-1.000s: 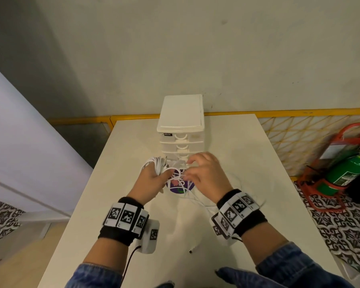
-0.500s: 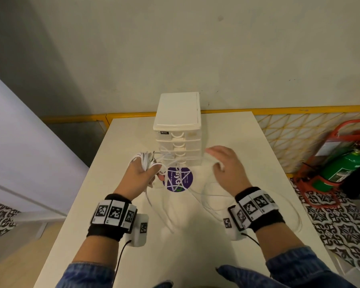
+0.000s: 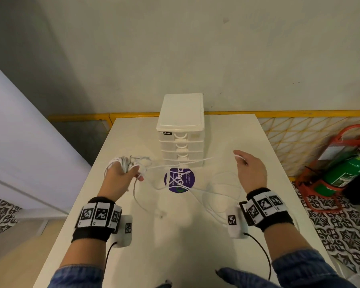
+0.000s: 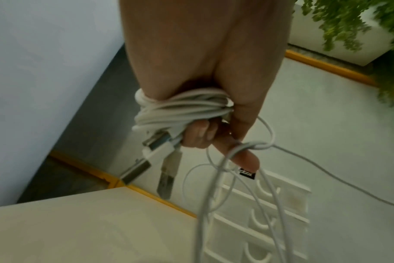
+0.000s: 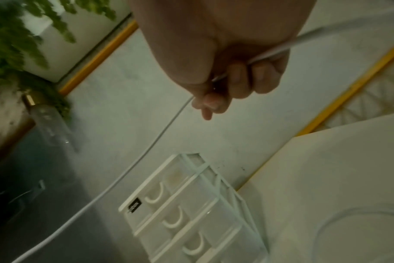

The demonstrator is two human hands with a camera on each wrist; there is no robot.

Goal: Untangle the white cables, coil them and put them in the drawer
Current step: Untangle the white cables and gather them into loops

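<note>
Before the drawer unit (image 3: 180,140) our hands have drawn apart: left hand (image 3: 121,179) fisted round the coiled white cables (image 4: 180,110), right hand (image 3: 250,171) pinching one strand (image 3: 187,164) taut (loops remain on the table (image 3: 146,256)), so untangling proceeds.

Head view: dim, even light, edges bent by wide lens. Both wrist views darker, grainy, w/ motion blur.
</note>
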